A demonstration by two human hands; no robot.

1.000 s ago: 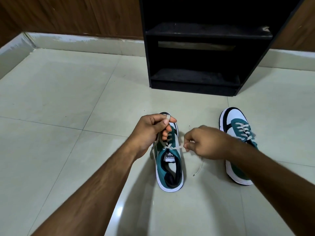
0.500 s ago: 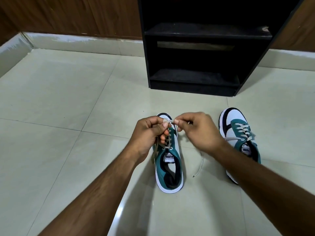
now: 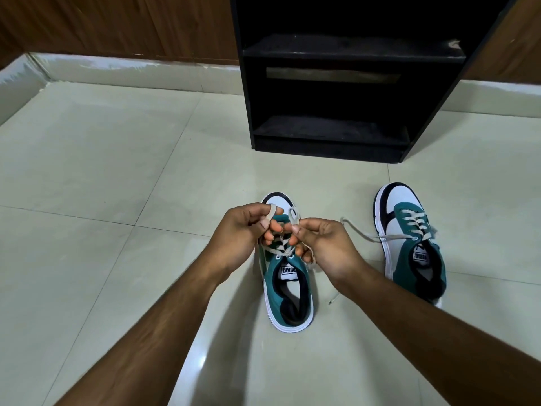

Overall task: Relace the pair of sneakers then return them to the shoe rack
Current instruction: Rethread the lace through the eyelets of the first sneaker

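Down on the glossy cream tile floor (image 3: 87, 171), both sneakers sit short of the black shoe rack (image 3: 336, 142), toes toward it. Left hand (image 3: 237, 232) has flat beige lace (image 3: 270, 213) looped over a finger; right hand (image 3: 325, 244) pinches the other end, both over the near sneaker (image 3: 288, 288). I'd guess that lace is soft, floppy and a bit slick, so grip it near the eyelets, not the tips. Shoes look light: teal canvas-like uppers, white toe panels, rubbery soles, so grab by the heel collar. The other sneaker (image 3: 409, 244) looks laced, 1 loose end trailing.
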